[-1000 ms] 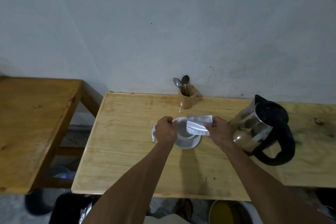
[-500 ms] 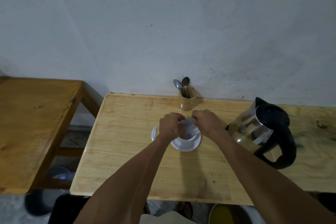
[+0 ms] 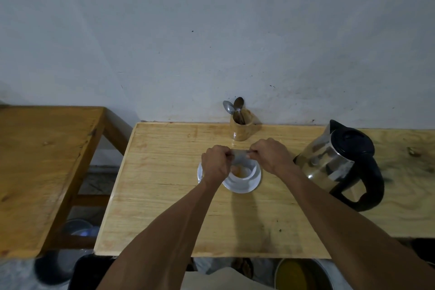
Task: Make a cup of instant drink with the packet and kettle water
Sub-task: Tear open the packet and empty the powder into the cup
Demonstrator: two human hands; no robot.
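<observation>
A white cup [image 3: 242, 175] stands on a white saucer [image 3: 244, 187] in the middle of the wooden table [image 3: 164, 195]. Tan powder lies inside the cup. Both hands hold a silver packet [image 3: 240, 158] over the cup: my left hand [image 3: 215, 163] pinches its left end, my right hand [image 3: 270, 156] its right end. A steel kettle [image 3: 329, 162] with a black lid and handle stands to the right of the cup.
A wooden holder [image 3: 243, 128] with two spoons stands against the wall behind the cup. A second wooden table [image 3: 42, 160] is to the left, across a gap. On the floor below are dark pots [image 3: 54, 268] and a bowl of yellow liquid [image 3: 299, 275].
One second ago my right hand held the packet alone beside the cup. My left hand has joined it, and both now hold it tipped over the cup, where powder shows.
</observation>
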